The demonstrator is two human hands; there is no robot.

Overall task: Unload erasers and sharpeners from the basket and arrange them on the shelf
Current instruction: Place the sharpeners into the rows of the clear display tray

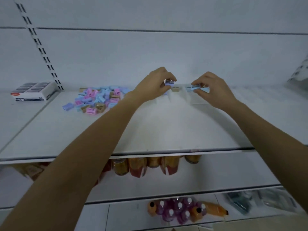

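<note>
Left hand (154, 85), right hand (212, 90) outstretched, apparently pinching.

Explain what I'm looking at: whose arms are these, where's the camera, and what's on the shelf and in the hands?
There is no machine here: these are a person's two bare arms. The single picture comes from a camera worn on their head, looking forward and down, so the arms reach away from you.

The white shelf carries a loose pile of sharpeners in pink, blue, purple and tan, and a box of erasers at far left. The left hand pinches a purple sharpener; the right hand pinches a light blue sharpener. Each grip is at the fingertips. A tan sharpener sits between them. No basket is in view.
</note>
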